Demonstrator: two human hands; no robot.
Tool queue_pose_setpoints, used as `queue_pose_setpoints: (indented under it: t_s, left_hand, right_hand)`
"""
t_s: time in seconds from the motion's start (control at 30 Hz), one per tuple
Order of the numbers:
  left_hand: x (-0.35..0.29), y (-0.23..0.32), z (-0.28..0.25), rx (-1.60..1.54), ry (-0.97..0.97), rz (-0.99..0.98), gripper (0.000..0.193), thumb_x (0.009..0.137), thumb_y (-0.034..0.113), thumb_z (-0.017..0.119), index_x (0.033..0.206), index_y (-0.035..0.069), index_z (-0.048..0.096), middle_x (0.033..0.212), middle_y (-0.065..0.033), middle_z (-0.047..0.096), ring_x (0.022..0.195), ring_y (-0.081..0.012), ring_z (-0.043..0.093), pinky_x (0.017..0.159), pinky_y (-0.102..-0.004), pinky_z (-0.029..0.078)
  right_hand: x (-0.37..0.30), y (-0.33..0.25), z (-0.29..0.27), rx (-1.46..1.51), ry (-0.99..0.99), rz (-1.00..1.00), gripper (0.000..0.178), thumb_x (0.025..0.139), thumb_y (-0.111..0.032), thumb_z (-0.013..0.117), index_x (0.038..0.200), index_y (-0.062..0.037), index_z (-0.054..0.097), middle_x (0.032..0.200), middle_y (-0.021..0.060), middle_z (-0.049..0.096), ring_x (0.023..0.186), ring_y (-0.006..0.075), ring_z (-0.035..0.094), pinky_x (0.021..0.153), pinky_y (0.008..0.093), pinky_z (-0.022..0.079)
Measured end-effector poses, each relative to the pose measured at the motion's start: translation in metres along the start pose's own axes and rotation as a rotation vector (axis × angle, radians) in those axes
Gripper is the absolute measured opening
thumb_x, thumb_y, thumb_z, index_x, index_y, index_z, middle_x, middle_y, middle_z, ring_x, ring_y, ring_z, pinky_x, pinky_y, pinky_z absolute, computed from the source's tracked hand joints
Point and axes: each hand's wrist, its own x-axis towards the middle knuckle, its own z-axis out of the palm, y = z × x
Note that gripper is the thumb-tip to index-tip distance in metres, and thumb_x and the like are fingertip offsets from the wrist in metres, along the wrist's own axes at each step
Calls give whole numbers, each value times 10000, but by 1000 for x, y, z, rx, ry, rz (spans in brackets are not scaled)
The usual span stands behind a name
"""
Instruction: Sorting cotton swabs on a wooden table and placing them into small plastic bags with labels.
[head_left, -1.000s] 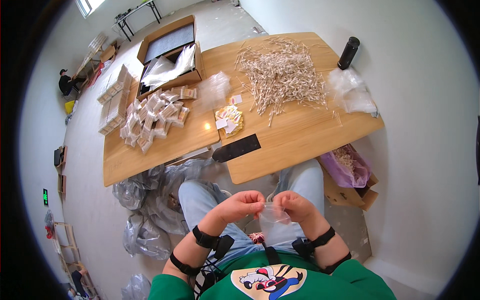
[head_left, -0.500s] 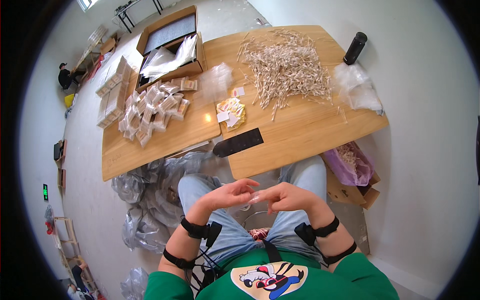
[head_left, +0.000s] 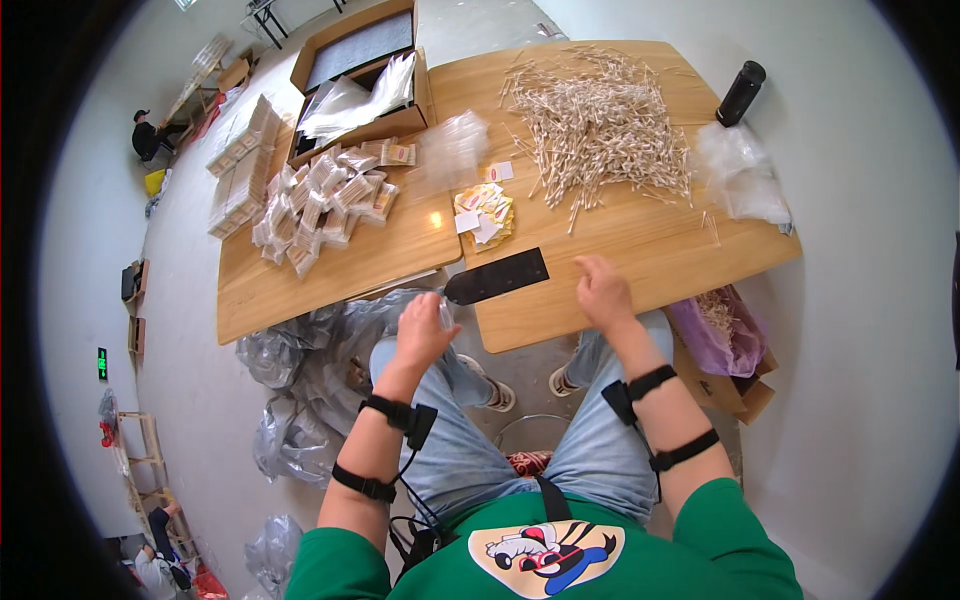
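Note:
My left hand (head_left: 422,332) is at the table's front edge, left of the black strip. Its fingers are bent together, with a faint piece of clear plastic film (head_left: 446,316) showing beside them. Over the front part of the table is my right hand (head_left: 606,296), fingers loosely curled and apart, with nothing visible in them. Between the hands lies a flat black strip (head_left: 498,277). Behind it sit a pile of small yellow and white cards (head_left: 484,216) and clear plastic bags (head_left: 452,150). A big heap of cotton swabs (head_left: 605,130) spreads across the far right.
Filled swab packs (head_left: 325,205) pile up on the left, beside stacked packs (head_left: 240,170) and an open cardboard box (head_left: 385,128). A black bottle (head_left: 740,94) and plastic bags (head_left: 742,170) stand right. Below are a purple-lined box (head_left: 722,340) and grey plastic (head_left: 290,440). A person (head_left: 152,138) sits far left.
My hands were together above my lap and have parted. The left moved up and left to the table edge; the right moved forward over the table. The whole view shifted slightly.

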Motion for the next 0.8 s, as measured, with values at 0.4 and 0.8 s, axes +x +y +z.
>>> queue_pose_setpoints:
  t_s: [0.4, 0.8]
  left_hand:
    - [48, -6, 31, 183, 31, -89, 430, 685, 165, 800, 1025, 58, 560, 1029, -144, 622, 1043, -351, 597, 882, -460, 479]
    - [69, 62, 42, 383, -50, 25, 587, 717, 58, 630, 1292, 38, 517, 1208, -171, 529, 1230, -357, 462, 1115, -478, 296]
  right_hand:
    - [7, 20, 13, -212, 59, 18, 237, 745, -44, 617, 976, -97, 627, 997, 78, 590, 1019, 288, 568, 892, 407, 504]
    - [8, 17, 15, -216, 90, 8, 219, 753, -55, 577, 968, -86, 606, 992, 93, 588, 1000, 298, 559, 877, 416, 503]
